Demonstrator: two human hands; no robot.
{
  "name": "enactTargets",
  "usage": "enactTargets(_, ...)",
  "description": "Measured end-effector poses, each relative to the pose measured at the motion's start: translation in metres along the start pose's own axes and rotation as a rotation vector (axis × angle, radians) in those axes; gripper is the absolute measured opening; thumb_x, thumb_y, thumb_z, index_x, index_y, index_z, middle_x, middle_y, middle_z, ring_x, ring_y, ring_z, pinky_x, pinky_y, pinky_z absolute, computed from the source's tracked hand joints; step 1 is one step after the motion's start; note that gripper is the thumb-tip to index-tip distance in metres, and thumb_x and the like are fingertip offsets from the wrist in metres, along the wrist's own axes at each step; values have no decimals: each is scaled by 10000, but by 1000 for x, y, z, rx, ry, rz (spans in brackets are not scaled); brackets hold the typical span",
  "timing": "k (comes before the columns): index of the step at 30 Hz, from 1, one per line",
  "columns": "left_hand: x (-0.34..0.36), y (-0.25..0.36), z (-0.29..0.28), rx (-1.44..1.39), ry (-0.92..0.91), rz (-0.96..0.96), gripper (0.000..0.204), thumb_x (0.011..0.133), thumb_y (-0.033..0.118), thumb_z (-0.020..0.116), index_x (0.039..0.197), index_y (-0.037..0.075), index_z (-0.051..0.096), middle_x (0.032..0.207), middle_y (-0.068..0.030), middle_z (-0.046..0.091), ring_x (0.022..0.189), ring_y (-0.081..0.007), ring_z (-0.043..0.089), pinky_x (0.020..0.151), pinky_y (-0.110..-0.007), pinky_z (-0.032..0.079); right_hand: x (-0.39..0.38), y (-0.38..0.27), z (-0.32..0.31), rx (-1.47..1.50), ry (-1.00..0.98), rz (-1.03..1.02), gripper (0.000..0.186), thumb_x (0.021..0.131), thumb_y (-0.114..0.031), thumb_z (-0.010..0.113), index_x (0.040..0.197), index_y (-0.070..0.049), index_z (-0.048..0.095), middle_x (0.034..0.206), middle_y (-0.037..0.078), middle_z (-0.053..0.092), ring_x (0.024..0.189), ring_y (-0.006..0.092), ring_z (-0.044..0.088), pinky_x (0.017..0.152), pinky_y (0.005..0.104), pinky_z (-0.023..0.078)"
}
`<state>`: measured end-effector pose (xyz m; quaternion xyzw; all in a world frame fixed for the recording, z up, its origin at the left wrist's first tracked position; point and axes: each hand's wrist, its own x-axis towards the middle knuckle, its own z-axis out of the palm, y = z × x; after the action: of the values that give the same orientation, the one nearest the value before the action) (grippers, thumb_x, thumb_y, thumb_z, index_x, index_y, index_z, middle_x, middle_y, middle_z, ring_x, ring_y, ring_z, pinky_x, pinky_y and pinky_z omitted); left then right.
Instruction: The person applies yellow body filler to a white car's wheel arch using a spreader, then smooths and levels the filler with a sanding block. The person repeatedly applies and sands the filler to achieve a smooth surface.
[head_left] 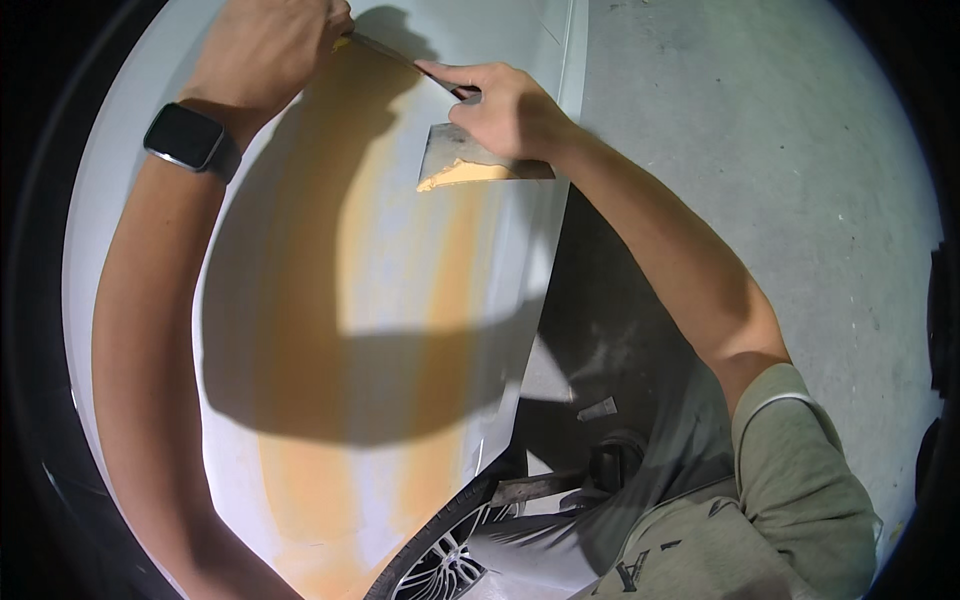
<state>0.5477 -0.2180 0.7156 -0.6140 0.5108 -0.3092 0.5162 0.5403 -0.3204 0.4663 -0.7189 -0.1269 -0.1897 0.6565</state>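
Note:
A white car body panel with yellow-orange filler bands spreads out below my arms. A thin, dark-edged spreader blade spans my two hands at the far end of the bands, seen almost edge-on. My left hand is closed on its left end, with the fingertips partly hidden. My right hand grips its right end, index finger stretched along it. Under that same hand sits a flat grey metal filler plate, with a lump of yellow filler along its near edge.
A wheel with a dark tyre and silver spokes shows at the bottom. Grey concrete floor lies to the right of the panel. A small pale scrap is on the floor near my shoe. My shadow falls across the panel.

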Motion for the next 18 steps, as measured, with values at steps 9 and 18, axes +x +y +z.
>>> enactTargets(9, -1, 3, -21, 3, -127, 40, 213, 826, 228, 635, 660, 115, 708, 687, -75, 623, 817, -241, 626, 920, -382, 450, -9, -9, 0, 32, -36, 53, 641, 910, -113, 624, 1528, -285, 609, 708, 102, 631, 644, 223, 575, 704, 383, 525)
enactTargets(18, 3, 9, -28, -151, -665, -100, 260, 893, 214, 644, 1056, 105, 814, 963, -114, 726, 1061, -246, 664, 1057, -422, 437, -19, 1, 21, 124, -58, -8, 634, 892, -53, 639, 1504, -221, 637, 817, 121, 695, 577, 114, 483, 617, 297, 494)
